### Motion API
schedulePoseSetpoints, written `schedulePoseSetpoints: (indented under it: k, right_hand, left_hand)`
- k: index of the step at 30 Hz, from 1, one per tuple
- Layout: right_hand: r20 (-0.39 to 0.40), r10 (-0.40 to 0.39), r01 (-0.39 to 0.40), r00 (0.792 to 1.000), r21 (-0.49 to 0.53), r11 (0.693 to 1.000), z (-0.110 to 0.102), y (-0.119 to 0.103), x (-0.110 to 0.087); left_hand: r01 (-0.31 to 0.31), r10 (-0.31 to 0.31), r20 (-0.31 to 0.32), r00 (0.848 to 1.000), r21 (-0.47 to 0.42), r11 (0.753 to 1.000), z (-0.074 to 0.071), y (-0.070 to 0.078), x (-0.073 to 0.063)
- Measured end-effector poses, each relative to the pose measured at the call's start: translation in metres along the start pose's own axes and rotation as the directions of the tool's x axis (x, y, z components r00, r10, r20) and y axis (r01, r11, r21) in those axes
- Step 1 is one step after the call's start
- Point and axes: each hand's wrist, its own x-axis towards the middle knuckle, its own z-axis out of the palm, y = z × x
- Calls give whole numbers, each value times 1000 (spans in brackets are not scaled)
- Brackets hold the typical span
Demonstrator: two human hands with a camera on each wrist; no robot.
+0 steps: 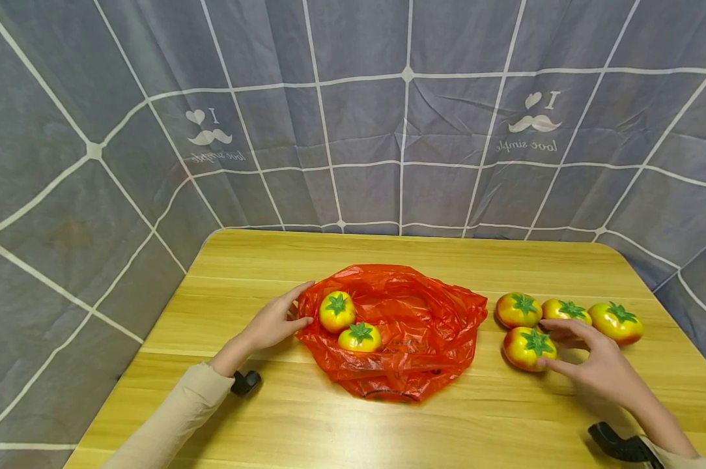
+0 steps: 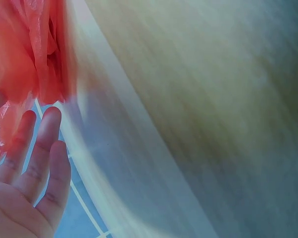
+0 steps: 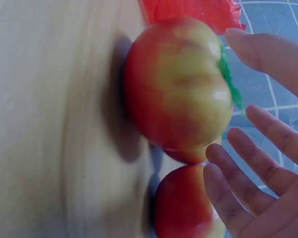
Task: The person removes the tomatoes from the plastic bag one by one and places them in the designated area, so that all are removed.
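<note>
A red plastic bag (image 1: 400,371) lies with its mouth spread wide, two red-and-yellow tomatoes with green star-shaped tops inside: one tomato (image 1: 337,311) at the left, another tomato (image 1: 360,337) just in front. My left hand (image 1: 273,322) rests against the bag's left edge, thumb and fingers spread apart; in the left wrist view its fingers are nearly straight beside the red plastic. To the right, my right hand (image 1: 590,358) reaches over a tomato (image 1: 529,348), thumb near its front and fingers beyond. The right wrist view shows that tomato (image 3: 176,84) between spread thumb and fingers.
Behind the right hand sit more tomatoes: a left one (image 1: 518,310), a middle one (image 1: 566,309) partly hidden by the fingers, and a right one (image 1: 617,322). All rest on a wooden table (image 1: 259,417). A grey curtain (image 1: 365,130) with white lines hangs around it.
</note>
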Motion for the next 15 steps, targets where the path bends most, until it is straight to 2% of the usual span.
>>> schedulePoseSetpoints:
  k: [7, 15]
  right_hand:
    - [-58, -30, 32, 998, 26, 999, -2, -9, 6]
    - [-68, -76, 78, 995, 28, 997, -1, -23, 17]
  left_hand:
    - [1, -1, -1, 1000, 1, 1000, 0, 1, 0]
    - [3, -3, 1, 1000, 2, 1000, -1, 3, 0]
